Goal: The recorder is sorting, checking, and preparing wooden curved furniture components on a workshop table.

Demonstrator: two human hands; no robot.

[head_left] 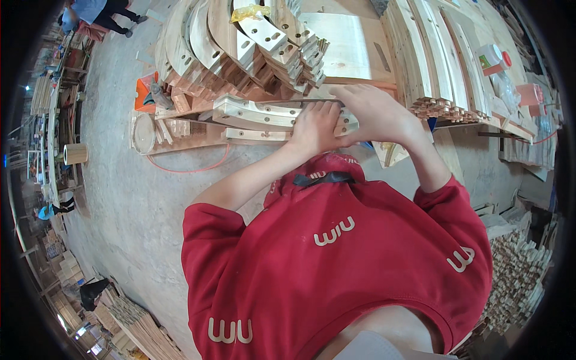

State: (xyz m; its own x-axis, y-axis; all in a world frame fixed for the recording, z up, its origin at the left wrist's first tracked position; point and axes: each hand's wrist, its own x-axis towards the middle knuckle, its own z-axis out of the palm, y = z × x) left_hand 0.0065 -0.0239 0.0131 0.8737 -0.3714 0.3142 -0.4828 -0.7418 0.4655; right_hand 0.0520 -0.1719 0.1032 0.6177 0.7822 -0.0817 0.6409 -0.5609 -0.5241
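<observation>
A pale curved wooden piece (255, 114) with several dark holes along its face lies at the near edge of the bench. My left hand (317, 127) is closed over it toward its right end, fingers bent across the top. At that same end, my right hand (379, 114) reaches around the piece, its long fingers over the far side and its thumb near my left hand. The fingertips of the right hand are partly hidden. A second, narrower curved wooden strip (255, 135) lies just below the piece, on the side toward me.
Stacked curved wooden parts (240, 48) rise behind my hands, with a crumpled yellow wrapper (250, 12) on top. Long wooden slats (429, 54) are piled at the right, beside a white bottle (491, 56). An orange bin (145, 93) and a red hose (192, 170) are at the left.
</observation>
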